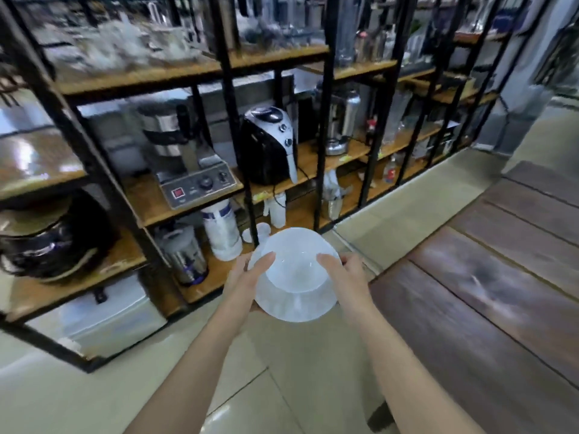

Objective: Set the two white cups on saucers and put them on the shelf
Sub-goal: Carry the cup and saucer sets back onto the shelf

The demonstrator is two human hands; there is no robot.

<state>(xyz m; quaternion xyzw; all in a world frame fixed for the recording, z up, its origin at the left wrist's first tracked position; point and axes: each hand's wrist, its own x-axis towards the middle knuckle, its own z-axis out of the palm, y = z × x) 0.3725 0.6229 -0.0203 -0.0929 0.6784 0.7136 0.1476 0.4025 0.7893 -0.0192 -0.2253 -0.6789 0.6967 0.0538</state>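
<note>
Lower shelf [216, 277] ahead crowded by jug [185, 255] and canister [221, 230].

White cup [294, 270] on white saucer [297, 303], both plain. Shelf [194, 73]: black frame, orange-brown boards. Appliance [269, 145] black with silver panel. Machine [194, 180] grey, red switch. Worktop [501, 292] dark brown planks. Floor [282, 386] pale beige tiles.

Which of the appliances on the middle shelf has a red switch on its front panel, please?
The steel machine left of the black post; the black appliance right of it has only silver knobs.
</note>
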